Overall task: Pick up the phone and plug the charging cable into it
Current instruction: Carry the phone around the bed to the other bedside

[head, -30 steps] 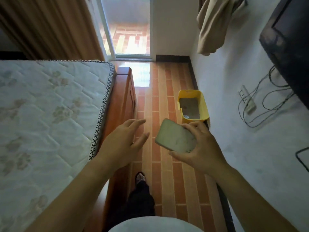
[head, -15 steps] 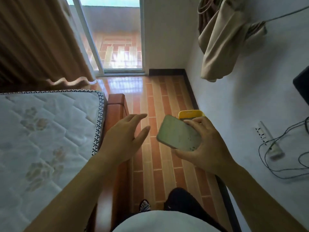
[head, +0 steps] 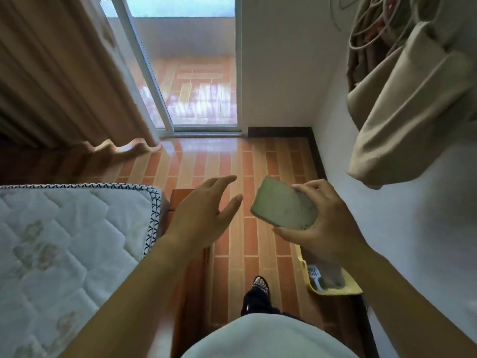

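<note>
My right hand (head: 325, 228) grips a phone (head: 282, 204) in a pale grey-green case, its back facing up, held tilted over the tiled floor. My left hand (head: 204, 214) hovers just left of the phone with its fingers spread and nothing in it, a small gap away. No charging cable or power strip shows in this view. A bundle of cords (head: 371, 27) hangs on the wall at the upper right; I cannot tell what they are.
A quilted mattress (head: 64, 241) on a wooden bed frame (head: 191, 280) fills the left. A yellow bin (head: 335, 290) stands by the right wall under my right forearm. Beige cloth (head: 413, 112) hangs on that wall. A glass door (head: 196, 73) and curtain (head: 56, 73) lie ahead.
The view has swung up and forward along the floor; the wall cables and power strip have left the frame and the yellow bin now lies below my right arm. Both hands keep their pose.
</note>
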The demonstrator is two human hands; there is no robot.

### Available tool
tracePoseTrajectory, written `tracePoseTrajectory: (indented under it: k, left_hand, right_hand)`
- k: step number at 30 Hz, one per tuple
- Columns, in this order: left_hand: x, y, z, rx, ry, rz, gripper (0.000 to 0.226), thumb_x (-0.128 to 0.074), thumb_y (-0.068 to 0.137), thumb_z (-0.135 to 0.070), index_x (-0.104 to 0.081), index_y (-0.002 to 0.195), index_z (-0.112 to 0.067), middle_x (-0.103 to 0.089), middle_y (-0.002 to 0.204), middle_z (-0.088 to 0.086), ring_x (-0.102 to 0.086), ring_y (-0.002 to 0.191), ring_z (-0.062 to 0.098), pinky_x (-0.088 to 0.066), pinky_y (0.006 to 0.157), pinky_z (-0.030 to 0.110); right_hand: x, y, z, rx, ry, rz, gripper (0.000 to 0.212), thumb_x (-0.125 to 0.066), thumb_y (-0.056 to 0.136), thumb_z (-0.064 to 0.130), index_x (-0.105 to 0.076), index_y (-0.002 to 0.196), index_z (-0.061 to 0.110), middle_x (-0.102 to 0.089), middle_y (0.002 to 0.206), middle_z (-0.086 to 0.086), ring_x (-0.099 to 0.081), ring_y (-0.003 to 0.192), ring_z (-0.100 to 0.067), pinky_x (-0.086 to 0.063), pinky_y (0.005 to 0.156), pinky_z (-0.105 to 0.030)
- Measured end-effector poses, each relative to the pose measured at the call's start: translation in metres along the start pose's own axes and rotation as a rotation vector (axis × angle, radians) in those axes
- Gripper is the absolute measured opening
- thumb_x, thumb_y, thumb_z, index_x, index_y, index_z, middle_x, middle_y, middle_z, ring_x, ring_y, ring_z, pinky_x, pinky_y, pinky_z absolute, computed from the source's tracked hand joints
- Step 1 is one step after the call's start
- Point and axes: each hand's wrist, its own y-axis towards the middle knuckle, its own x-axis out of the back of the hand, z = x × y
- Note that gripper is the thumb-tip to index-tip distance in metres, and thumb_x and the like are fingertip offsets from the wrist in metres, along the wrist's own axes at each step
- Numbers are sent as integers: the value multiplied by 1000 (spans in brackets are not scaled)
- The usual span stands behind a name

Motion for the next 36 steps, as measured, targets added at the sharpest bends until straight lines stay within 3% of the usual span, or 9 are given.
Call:
tracePoseTrajectory:
  k: [7,10,15,22,30,32,36]
  left_hand:
    - [7,112,17,69,-18,-18,51,-40,89,-51,-37,136,-34,-46,140,-6,-47,120,12,-39,91,28]
    - [8,155,27,104,-21,-13,52,-39,87,-53,-36,136,-35,-45,141,-6,-50,116,12,-43,93,34]
    - [6,248,54,92,-15,-24,51,-39,88,-53,-36,136,-35,-46,140,-7,-51,116,13,-39,84,24]
    - [27,390,108,67,-32,4,53,-38,87,-55,-34,137,-36,-45,141,-8,-50,118,12,-42,85,26]
    - [83,501,175,111,37,-39,52,-39,88,-53,-39,136,-31,-49,139,-5,-52,117,15,-44,86,31]
    - [96,512,198,157,99,-90,51,-39,88,-54,-41,134,-32,-52,136,-6,-59,104,17,-42,74,27]
    - [125,537,258,307,12,-149,49,-41,88,-51,-42,132,-32,-52,135,-2,-51,118,18,-44,91,35]
  right_hand:
    - [5,135,-31,31,40,43,87,-70,54,71,-46,126,28,-45,114,11,-46,99,-8,-54,76,-31]
    - [1,181,-44,51,19,83,88,-68,52,73,-45,126,31,-43,115,14,-45,100,-8,-55,76,-31]
    - [-9,272,-67,60,-17,75,86,-66,50,76,-44,122,35,-41,112,18,-46,98,-6,-55,73,-30]
    - [-25,429,-75,36,-30,89,83,-67,50,75,-45,121,36,-41,111,16,-45,98,-6,-56,73,-32]
    - [-52,577,-45,95,-6,118,82,-74,52,63,-52,120,23,-43,104,9,-46,92,-6,-41,69,-15]
    - [-70,608,-30,150,-4,186,82,-76,55,60,-51,123,21,-43,105,9,-45,93,-8,-46,72,-20]
    - [-111,680,1,244,5,282,83,-75,55,61,-50,124,21,-45,110,5,-46,96,-13,-50,82,-38]
